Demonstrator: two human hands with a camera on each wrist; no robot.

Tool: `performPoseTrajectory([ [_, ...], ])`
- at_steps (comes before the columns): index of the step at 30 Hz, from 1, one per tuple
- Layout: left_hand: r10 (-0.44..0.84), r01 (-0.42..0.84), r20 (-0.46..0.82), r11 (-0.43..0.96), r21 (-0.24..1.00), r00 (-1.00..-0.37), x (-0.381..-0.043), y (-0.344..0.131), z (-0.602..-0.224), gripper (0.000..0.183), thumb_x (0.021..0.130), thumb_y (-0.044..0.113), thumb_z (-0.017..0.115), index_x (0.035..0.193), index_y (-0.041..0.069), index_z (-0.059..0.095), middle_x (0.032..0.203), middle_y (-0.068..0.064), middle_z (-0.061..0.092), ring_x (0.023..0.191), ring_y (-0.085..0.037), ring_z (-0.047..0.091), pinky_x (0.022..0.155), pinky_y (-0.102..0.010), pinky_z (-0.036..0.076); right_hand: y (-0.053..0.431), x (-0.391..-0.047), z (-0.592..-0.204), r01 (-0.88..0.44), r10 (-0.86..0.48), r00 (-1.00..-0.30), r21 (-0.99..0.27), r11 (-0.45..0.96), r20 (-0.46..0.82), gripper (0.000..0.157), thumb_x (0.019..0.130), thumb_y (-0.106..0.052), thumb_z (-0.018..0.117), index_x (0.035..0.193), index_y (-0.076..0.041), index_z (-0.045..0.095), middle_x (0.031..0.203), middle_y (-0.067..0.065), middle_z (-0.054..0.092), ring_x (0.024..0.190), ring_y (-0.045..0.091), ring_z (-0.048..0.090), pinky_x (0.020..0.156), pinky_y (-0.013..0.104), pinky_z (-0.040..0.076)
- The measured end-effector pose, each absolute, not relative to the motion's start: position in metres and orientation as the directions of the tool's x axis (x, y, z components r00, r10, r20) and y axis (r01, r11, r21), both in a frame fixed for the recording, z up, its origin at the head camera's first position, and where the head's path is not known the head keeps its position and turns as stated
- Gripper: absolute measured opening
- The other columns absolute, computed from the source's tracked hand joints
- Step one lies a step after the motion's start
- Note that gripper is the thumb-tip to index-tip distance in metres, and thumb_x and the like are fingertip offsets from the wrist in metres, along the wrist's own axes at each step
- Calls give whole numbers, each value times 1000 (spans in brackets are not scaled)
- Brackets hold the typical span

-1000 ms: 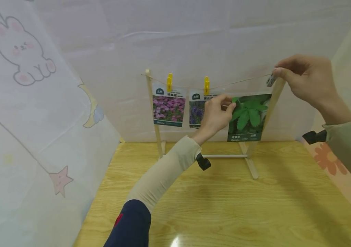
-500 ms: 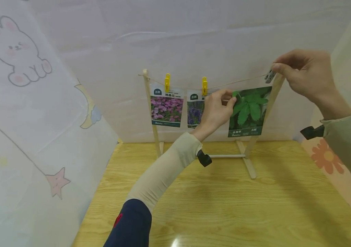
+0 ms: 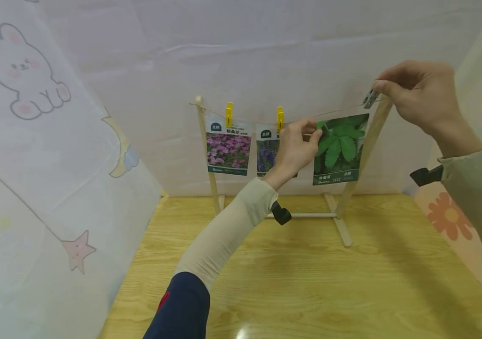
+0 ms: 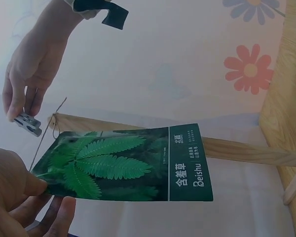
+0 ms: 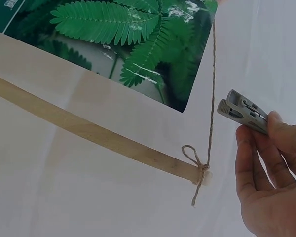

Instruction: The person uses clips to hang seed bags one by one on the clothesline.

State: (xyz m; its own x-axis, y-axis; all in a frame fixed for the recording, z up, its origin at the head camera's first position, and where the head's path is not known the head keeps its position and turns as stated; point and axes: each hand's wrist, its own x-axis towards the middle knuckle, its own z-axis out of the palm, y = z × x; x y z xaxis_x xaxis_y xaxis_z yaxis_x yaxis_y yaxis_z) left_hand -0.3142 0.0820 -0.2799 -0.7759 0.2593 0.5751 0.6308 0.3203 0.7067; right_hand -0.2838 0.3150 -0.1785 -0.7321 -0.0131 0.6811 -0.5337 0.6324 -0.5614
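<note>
My left hand (image 3: 293, 149) pinches the upper left corner of a green seed packet (image 3: 339, 149) with a leaf picture. The packet's top edge is near the twine (image 5: 212, 94), slightly tilted. My right hand (image 3: 425, 101) pinches a grey clothespin (image 5: 244, 111) by its handle end, between thumb and fingers. In the right wrist view the clothespin's tip points at the twine, with a small gap showing. Left of my left hand hang a pink-flower packet (image 3: 228, 150) and a purple-flower packet (image 3: 265, 155), partly hidden by that hand. Yellow clothespins (image 3: 229, 115) hold both.
A wooden rack carries the twine between its left post (image 3: 212, 179) and right post (image 3: 374, 134). A knotted bow (image 5: 200, 165) ties the twine at the right post. The rack stands on a wood-grain table (image 3: 308, 282), before pale printed sheeting (image 3: 241, 61).
The green packet has been raised toward the twine, its top edge still tilted up to the right. My right hand has risen slightly with the grey clothespin. My left hand keeps its pinch.
</note>
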Motion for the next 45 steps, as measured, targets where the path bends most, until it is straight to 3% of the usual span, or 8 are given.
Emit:
performPoseTrajectory([
  [11,243,615,565,321,720,-788,-314,84,-277,25,100,16,64,122,7,67,110,-7,73,88,-10,71,72,-12,53,316,-291,-173,-501,-23,-764,-571,650,645,19,92,-20,74,103,-4,78,79,-23,66,71,-2,58,65,14,42],
  [25,234,594,546,328,735,-805,-315,89,-279,24,100,17,64,122,9,68,110,-4,74,88,-8,70,72,-12,53,313,-295,-177,-457,-64,-802,-541,706,595,20,93,-24,74,103,-7,78,79,-27,65,70,-2,58,58,12,40],
  [45,240,635,588,320,703,-773,-316,84,-277,25,100,16,63,123,5,67,113,-9,73,90,-12,71,74,-11,53,298,-298,-177,-408,-122,-847,-485,773,518,31,96,-33,69,112,-7,76,84,-26,62,74,2,56,60,17,41],
])
